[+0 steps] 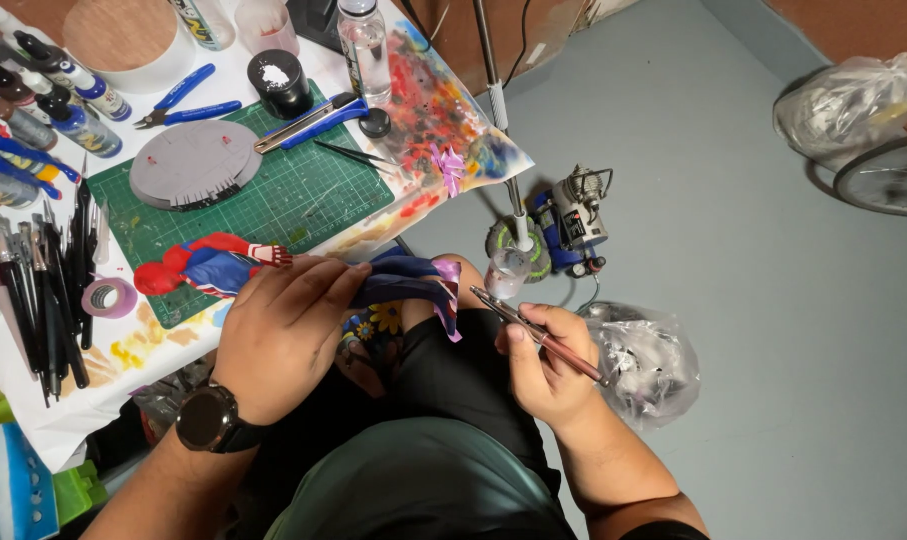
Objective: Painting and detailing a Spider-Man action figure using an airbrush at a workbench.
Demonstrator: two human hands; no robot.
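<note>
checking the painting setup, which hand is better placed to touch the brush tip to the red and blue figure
Right, likely. The right hand already grips the slim pink-handled paintbrush, tip aimed at the red and blue action figure. The left hand is wrapped over the figure, steadying it.

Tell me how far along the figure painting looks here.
Looks mid-way. Done: the red and blue figure already carries colour on its upper body. In hand: the left hand grips its dark blue legs, the right hand holds an airbrush aimed there. How much is left cannot be told; paint bottles stand nearby.
</note>
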